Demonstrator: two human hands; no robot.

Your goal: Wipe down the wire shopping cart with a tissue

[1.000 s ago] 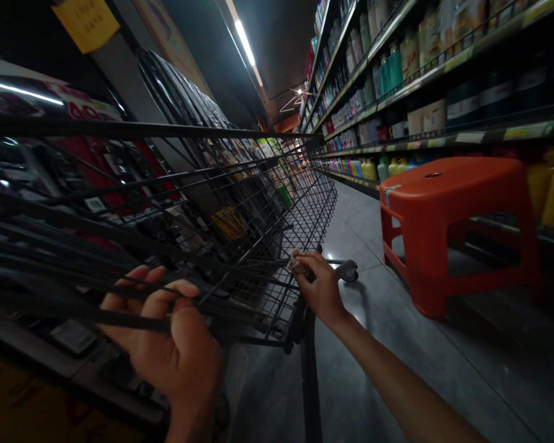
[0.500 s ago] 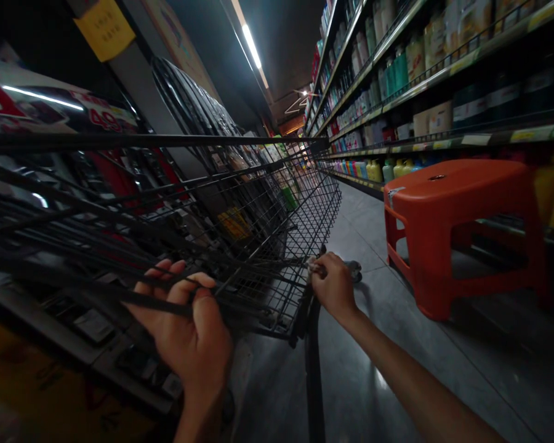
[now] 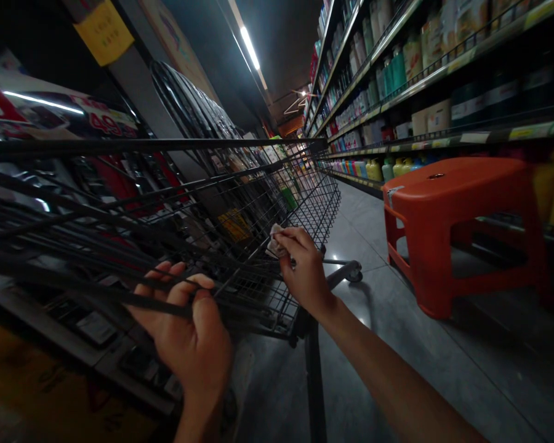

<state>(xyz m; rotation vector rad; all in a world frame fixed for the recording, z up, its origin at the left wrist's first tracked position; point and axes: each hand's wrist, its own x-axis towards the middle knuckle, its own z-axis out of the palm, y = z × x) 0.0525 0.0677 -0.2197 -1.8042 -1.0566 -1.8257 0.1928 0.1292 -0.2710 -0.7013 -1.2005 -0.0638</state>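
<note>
A black wire shopping cart (image 3: 258,184) fills the middle and left of the view, its basket tilted in the picture. My left hand (image 3: 189,326) is closed around dark bars at the cart's near side, fingers hooked over them. My right hand (image 3: 305,264) pinches a crumpled whitish wipe or tissue (image 3: 277,241) between thumb and fingers. It is held at the wire mesh on the basket's right side; whether the wipe touches the wires I cannot tell. Below that hand, the cart's black frame leg (image 3: 314,375) runs down toward the floor.
An orange plastic stool (image 3: 457,227) stands on the grey floor at right. Behind it, long shelves (image 3: 425,80) hold many bottles. Packaged goods hang on the left, under a yellow sign (image 3: 104,32). One cart caster (image 3: 353,272) juts out toward the stool.
My right hand has moved left and up along the basket with the wipe, uncovering the caster and its strut. My left hand keeps its hold on the bars.
</note>
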